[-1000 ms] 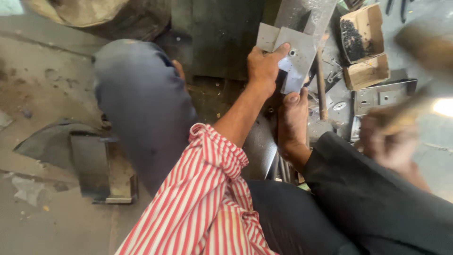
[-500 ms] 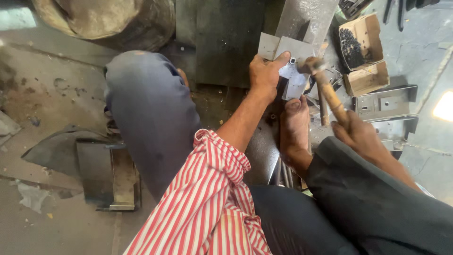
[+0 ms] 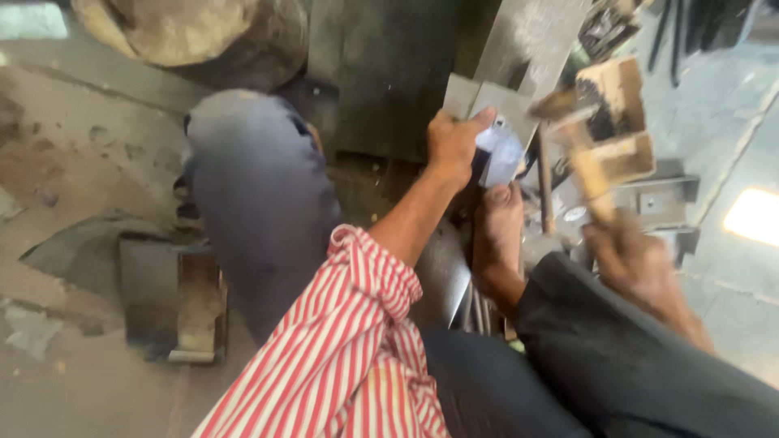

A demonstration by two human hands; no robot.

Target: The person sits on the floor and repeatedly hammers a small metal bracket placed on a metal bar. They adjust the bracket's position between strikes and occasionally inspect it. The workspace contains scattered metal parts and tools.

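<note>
Hammer (image 3: 578,154), gripped in the right hand (image 3: 641,264), has lifted off toward 1 o'clock since half a second ago; another swing seems underway. Left hand (image 3: 451,144) stays clamped on the bent sheet-metal piece (image 3: 497,138).

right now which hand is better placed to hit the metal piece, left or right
Right. The right hand grips the wooden-handled hammer, its head raised beside the bent metal piece. The left hand is clamped on that piece, steadying it, so it looks unavailable.

Grey metal plate (image 3: 503,154) upright (bent), wooden-handled hammer (image 3: 580,154) raised, blurred
</note>
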